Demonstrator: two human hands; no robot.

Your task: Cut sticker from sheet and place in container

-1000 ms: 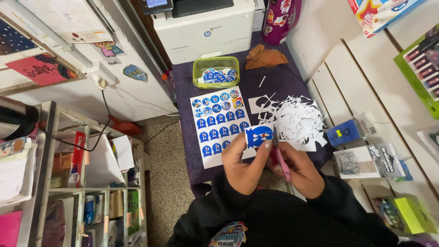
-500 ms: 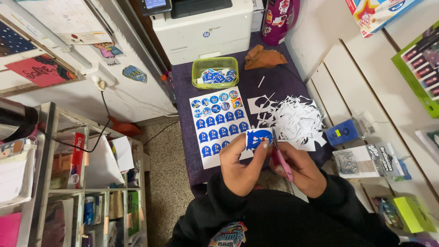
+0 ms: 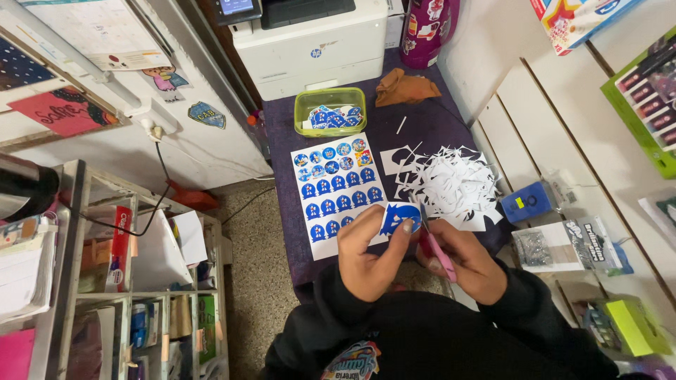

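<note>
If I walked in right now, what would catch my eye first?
Probably the blue round sticker pinched in the left hand, with pink-handled scissors in the right hand cutting at its edge. Behind lies a sheet of blue circles on the purple table, white paper scraps heaped to its right, and a green tub of cut stickers beyond.

One sticker sheet (image 3: pixel 336 191), near the table's (image 3: pixel 451 123) left edge. One green tub (image 3: pixel 329 110) of cut stickers, back left. One brown cloth (image 3: pixel 404 89), back edge. One heap of white paper scraps (image 3: pixel 451 184), right side. One printer (image 3: pixel 310 42). One pair of scissors (image 3: pixel 435 246). Two hands: left hand (image 3: pixel 367 255), right hand (image 3: pixel 468 262).
</note>
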